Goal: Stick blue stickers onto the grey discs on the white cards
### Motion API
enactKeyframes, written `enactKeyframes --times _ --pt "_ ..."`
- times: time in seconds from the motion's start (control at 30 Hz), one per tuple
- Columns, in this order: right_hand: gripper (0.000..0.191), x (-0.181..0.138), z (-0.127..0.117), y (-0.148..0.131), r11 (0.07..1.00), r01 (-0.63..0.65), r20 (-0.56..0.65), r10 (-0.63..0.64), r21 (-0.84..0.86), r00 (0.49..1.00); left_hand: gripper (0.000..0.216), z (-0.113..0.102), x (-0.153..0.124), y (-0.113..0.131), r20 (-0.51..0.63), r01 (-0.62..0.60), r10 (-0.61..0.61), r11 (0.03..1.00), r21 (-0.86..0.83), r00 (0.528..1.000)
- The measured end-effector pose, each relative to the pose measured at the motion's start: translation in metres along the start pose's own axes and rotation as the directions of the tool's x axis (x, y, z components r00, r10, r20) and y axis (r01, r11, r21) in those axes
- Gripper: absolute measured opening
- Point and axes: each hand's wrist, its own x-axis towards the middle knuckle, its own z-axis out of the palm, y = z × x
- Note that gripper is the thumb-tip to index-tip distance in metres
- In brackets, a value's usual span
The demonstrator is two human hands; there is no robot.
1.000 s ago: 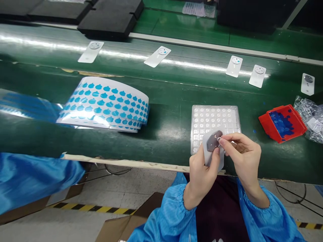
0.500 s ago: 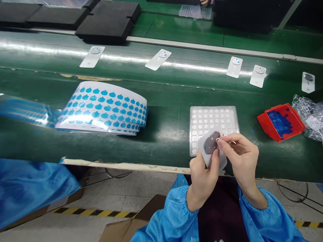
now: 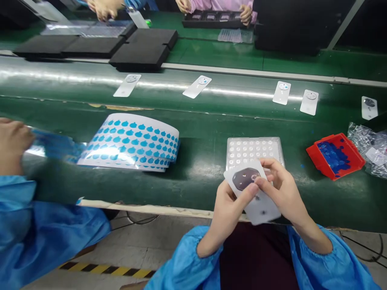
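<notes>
My left hand (image 3: 231, 205) grips a white rectangular panel (image 3: 262, 209) by its left edge, thumb on the front face. A dark, glossy eight-sided plate (image 3: 243, 179) with small holes is set in the panel's upper part. My right hand (image 3: 282, 191) is closed on the panel's right edge. Its thumb presses by a small clear round piece (image 3: 254, 177) at the plate's right side, and its other fingers are partly hidden behind the panel. Just beyond my hands lies a clear tray (image 3: 255, 148) with rows of small round pieces, partly covered by the panel.
A red bin (image 3: 335, 157) of blue pieces stands right, beside clear plastic bags (image 3: 370, 143). Left lies a curled sheet of blue stickers (image 3: 133, 141); a co-worker's hand (image 3: 13, 141) is near its trailing film. Several white panels (image 3: 308, 102) lie beyond, before black foam blocks (image 3: 142, 54).
The panel has turned and tilted flatter, and my right hand has shifted from pinching at the dark plate to holding the panel's edge. A co-worker's hand has appeared at left. The view has tilted up.
</notes>
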Motion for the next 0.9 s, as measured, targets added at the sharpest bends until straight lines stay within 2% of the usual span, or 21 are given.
enactKeyframes --times 0.1,0.13,0.2,0.27,0.3,0.37,0.4,0.5,0.63,0.77,0.9 --pt "0.048 0.006 -0.019 -0.026 0.981 0.188 0.079 -0.184 -0.049 0.980 0.039 0.004 0.027 0.035 0.031 0.191 -0.189 0.978 -0.090 0.982" --pt "0.049 0.011 -0.029 -0.037 0.961 0.264 0.091 -0.256 -0.087 0.962 0.036 0.006 0.040 0.047 0.000 0.184 -0.185 0.978 -0.093 0.983" --pt "0.044 0.030 -0.056 -0.057 0.881 0.392 0.076 -0.386 -0.267 0.919 0.030 0.008 0.073 0.069 -0.067 0.094 -0.100 0.992 -0.078 0.993" --pt "0.037 0.064 -0.088 -0.071 0.720 0.414 0.080 -0.449 -0.557 0.890 0.026 0.009 0.115 0.083 -0.087 0.024 -0.027 0.999 -0.033 0.996" --pt "0.034 0.087 -0.105 -0.074 0.604 0.375 0.092 -0.446 -0.704 0.890 0.025 0.010 0.139 0.086 -0.070 0.035 -0.035 0.999 -0.002 0.997" --pt "0.034 0.139 -0.137 -0.073 0.282 0.194 0.093 -0.335 -0.940 0.938 0.024 0.013 0.190 0.086 -0.052 0.089 -0.084 0.990 0.110 0.995" --pt "0.039 0.166 -0.151 -0.070 0.214 0.141 0.074 -0.295 -0.967 0.953 0.023 0.015 0.215 0.083 -0.069 0.103 -0.093 0.983 0.150 0.993" --pt "0.051 0.236 -0.178 -0.057 0.067 0.087 0.068 -0.247 -0.994 0.967 0.028 0.020 0.279 0.072 -0.118 0.147 -0.119 0.953 0.265 0.986" --pt "0.045 0.283 -0.187 -0.041 -0.124 0.069 0.088 -0.151 -0.990 0.985 0.039 0.012 0.332 0.062 -0.187 0.147 -0.074 0.898 0.414 0.980" --pt "0.042 0.296 -0.186 -0.035 -0.298 0.084 0.103 -0.049 -0.951 0.993 0.043 0.000 0.355 0.064 -0.264 0.080 0.065 0.860 0.503 0.962" --pt "0.033 0.291 -0.179 -0.051 -0.420 0.088 0.138 -0.090 -0.903 0.986 0.049 0.000 0.348 0.074 -0.278 -0.007 0.180 0.849 0.528 0.943"
